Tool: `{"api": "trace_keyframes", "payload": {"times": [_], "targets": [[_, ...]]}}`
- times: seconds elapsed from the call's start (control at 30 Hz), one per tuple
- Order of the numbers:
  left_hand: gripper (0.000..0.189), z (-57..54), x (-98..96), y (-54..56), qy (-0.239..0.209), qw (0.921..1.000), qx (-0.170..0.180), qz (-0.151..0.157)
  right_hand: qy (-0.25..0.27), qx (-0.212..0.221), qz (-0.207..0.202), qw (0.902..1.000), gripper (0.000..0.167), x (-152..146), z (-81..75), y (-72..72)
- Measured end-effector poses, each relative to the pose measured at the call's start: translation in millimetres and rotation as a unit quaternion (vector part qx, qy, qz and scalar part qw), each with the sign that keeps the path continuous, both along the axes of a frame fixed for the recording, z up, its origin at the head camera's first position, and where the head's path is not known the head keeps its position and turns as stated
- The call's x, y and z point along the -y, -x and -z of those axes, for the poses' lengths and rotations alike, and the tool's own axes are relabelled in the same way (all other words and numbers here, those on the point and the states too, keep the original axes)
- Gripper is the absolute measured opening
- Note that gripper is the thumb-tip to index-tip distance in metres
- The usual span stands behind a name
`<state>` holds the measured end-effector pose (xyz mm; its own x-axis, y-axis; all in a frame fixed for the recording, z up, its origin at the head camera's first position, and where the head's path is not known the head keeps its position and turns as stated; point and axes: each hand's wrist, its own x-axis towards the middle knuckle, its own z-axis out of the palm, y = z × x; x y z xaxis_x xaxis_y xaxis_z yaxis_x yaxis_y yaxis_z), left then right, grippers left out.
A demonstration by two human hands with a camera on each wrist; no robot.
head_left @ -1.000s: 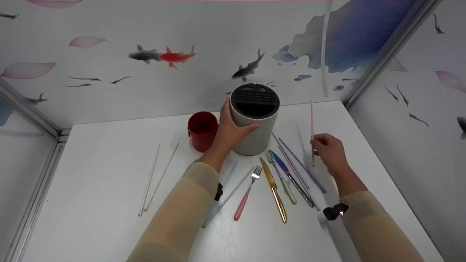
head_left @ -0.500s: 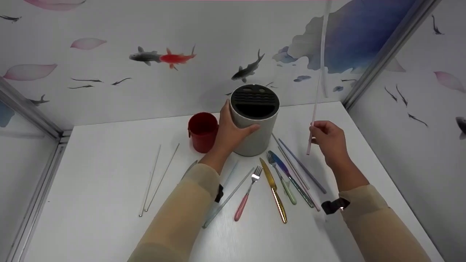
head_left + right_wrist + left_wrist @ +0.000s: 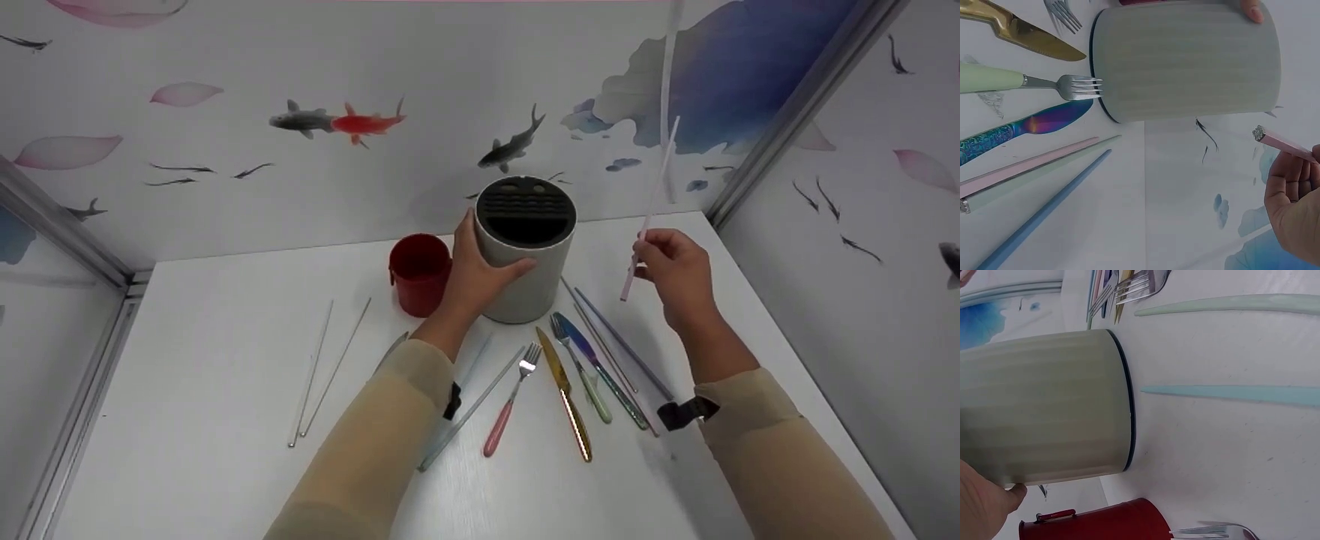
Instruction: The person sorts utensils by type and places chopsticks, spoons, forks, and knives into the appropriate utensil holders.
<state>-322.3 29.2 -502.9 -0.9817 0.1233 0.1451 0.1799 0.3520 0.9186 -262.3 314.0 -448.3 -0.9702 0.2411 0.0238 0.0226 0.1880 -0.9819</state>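
My left hand [image 3: 480, 274] grips the side of a pale cylindrical utensil holder [image 3: 534, 289], thumb across its front. The holder stands upright on the table, its black top [image 3: 525, 214] cut with slots and holes. To the right, my right hand [image 3: 679, 277] pinches a pink chopstick [image 3: 661, 180] near its lower end, up off the table and leaning to the right at the top. The right wrist view shows a patterned silvery cap on the end of this chopstick [image 3: 1283, 145]. Left of the holder stands a red cup [image 3: 421, 285], close beside my left hand.
On the white table lie a pink-handled fork [image 3: 510, 401], a gold knife [image 3: 564, 394], a green-handled fork [image 3: 589, 382] and a rainbow-coloured knife [image 3: 606, 375]. Several chopsticks flank them, including a blue one [image 3: 622, 341]; two pale ones [image 3: 336, 367] lie at left. A patterned wall rises behind.
My right hand has risen away from the tabletop with the pink chopstick, whose top has tipped to the right. My left hand has stayed on the holder.
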Motion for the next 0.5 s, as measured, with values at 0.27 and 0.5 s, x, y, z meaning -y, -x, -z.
{"api": "trace_keyframes", "payload": {"times": [0.27,0.5], "targets": [[0.126,1.1,-0.2,-1.4,0.000,1.0000,-0.001,-0.001,0.063,-0.043,-0.004,0.9971,0.019,8,-10.3,4.6],[0.123,3.2,0.1,-1.4,-0.017,0.9998,-0.004,0.005,0.104,-0.075,0.001,0.9918,0.014,17,-23.1,9.1]]}}
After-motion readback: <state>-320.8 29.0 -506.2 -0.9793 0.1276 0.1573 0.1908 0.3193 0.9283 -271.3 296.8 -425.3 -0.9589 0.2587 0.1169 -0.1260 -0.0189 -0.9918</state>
